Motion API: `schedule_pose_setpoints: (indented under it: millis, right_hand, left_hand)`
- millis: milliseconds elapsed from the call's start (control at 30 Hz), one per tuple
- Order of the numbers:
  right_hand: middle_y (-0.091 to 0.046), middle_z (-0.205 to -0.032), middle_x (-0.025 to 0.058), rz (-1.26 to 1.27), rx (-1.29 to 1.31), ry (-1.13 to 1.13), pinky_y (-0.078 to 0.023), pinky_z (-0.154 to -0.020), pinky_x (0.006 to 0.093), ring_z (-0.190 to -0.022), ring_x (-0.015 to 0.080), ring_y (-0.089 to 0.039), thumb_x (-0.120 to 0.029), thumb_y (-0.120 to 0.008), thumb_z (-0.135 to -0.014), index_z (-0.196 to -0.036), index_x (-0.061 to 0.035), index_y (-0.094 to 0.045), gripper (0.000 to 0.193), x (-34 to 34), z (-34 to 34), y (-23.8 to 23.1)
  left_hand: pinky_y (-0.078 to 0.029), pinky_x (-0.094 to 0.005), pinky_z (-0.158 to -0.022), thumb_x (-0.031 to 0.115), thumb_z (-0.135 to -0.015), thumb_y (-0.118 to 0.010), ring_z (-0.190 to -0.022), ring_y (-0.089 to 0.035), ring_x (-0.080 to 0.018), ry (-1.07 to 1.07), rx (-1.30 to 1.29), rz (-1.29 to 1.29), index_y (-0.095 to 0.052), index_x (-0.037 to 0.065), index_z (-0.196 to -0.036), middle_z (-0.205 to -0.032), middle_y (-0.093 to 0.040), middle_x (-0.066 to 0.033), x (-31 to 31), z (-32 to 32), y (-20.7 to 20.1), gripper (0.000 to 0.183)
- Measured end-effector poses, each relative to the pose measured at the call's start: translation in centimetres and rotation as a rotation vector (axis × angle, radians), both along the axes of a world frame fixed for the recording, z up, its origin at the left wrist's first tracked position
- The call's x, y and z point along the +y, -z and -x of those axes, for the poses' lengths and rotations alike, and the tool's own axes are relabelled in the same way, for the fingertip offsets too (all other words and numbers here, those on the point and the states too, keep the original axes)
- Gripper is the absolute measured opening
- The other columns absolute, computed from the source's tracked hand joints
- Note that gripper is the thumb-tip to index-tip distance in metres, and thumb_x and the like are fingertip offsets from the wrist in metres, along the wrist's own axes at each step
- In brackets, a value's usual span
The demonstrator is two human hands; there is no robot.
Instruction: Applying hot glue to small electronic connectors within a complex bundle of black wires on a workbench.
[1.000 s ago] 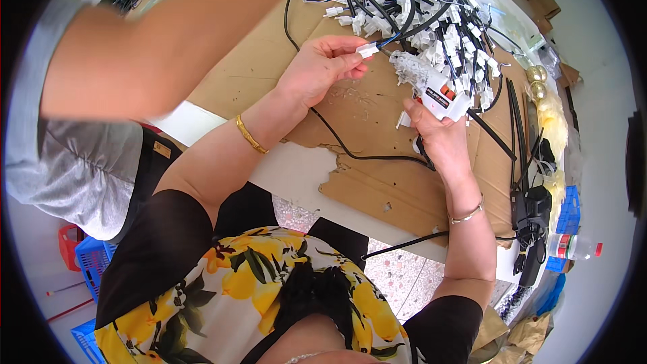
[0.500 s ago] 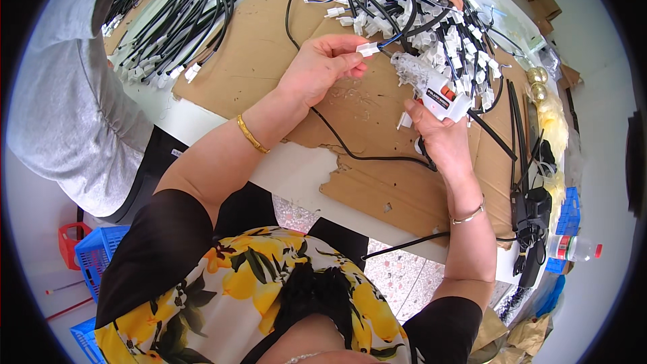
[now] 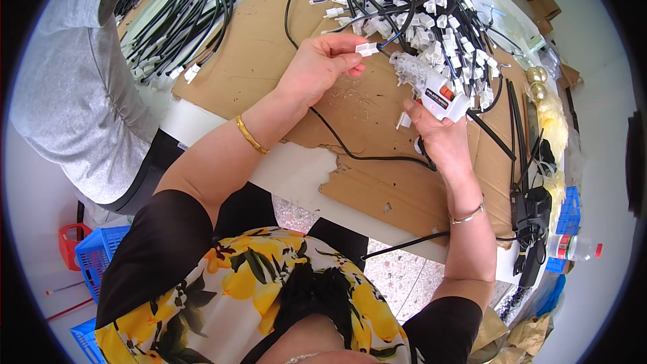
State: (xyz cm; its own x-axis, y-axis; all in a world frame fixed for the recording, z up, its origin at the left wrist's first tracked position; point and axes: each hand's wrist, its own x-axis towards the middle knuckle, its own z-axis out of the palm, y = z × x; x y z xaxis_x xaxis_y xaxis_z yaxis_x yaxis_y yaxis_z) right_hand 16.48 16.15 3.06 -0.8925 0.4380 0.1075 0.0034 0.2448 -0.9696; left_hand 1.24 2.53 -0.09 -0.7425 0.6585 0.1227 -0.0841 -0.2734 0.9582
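Between thumb and fingers, my left hand (image 3: pixel 323 67) pinches a white plastic connector (image 3: pixel 367 49). A thin dark cable runs from that connector back to a large heap of black cables with white connectors (image 3: pixel 431 34). My right hand (image 3: pixel 441 138) is closed round a white hot glue gun (image 3: pixel 438 94) with a red-orange switch. Clear, stringy glue coats its nozzle (image 3: pixel 406 69), which points toward the connector with a small gap between them. The lower grip of the gun is hidden in my palm.
A cardboard sheet (image 3: pixel 364 192) covers the worktable. At far left lies a bundle of black cables (image 3: pixel 182 34). A co-worker in a grey shirt (image 3: pixel 74 108) reaches across to the heap. Power adapters (image 3: pixel 532 209) and a plastic bottle (image 3: pixel 573 248) sit at right; a black cord crosses the cardboard.
The co-worker's arm has shifted up and away at the heap, and cables there have moved with it. The co-worker's torso has moved slightly. My hands stay almost still.
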Motion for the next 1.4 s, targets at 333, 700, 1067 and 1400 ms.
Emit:
schedule_pose_setpoints:
  millis: [333,700,1067,1400]
  right_hand:
    - [-0.054,-0.074,-0.0024,0.023,-0.007,-0.012,-0.038,-0.053,0.0193,-0.062,0.004,-0.046,-0.011,-0.064,-0.074,-0.088,-0.0023,-0.055,0.019,0.06,-0.26,-0.11]
    - [-0.055,-0.076,-0.0011,-0.066,-0.084,-0.004,-0.04,-0.058,0.021,-0.066,0.0056,-0.048,-0.011,-0.064,-0.074,-0.089,-0.0017,-0.055,0.02,0.35,-0.37,-0.18]
    - [-0.055,-0.074,-0.0014,-0.069,-0.064,-0.001,-0.039,-0.057,0.0204,-0.065,0.0051,-0.047,-0.011,-0.064,-0.075,-0.088,-0.002,-0.055,0.018,0.23,-0.43,-0.28]
    - [-0.052,-0.068,-0.0029,0.022,0.018,-0.033,-0.037,-0.054,0.0202,-0.061,0.0048,-0.045,-0.011,-0.064,-0.073,-0.083,-0.003,-0.055,0.016,-0.3,-0.19,-0.93]
  left_hand:
    - [-0.048,-0.0235,-0.068,-0.003,-0.08,-0.052,-0.077,-0.058,-0.0133,-0.049,0.035,0.045,-0.056,0.0,-0.103,-0.092,-0.061,-0.0092,0.1,-0.32,-0.18,0.024]
    - [-0.048,-0.0228,-0.066,-0.004,-0.079,-0.053,-0.073,-0.057,-0.0123,-0.085,0.048,0.041,-0.056,-0.001,-0.103,-0.09,-0.061,-0.0087,0.0,-0.71,-0.29,0.025]
    - [-0.048,-0.0239,-0.066,0.001,-0.081,-0.053,-0.074,-0.057,-0.013,-0.033,0.007,0.018,-0.056,-0.001,-0.105,-0.091,-0.061,-0.0087,-0.18,-0.73,-0.37,0.024]
    - [-0.048,-0.0245,-0.066,0.003,-0.082,-0.052,-0.073,-0.057,-0.0138,0.013,0.0,0.038,-0.055,-0.001,-0.105,-0.09,-0.061,-0.0093,-0.24,-0.41,-0.08,0.023]
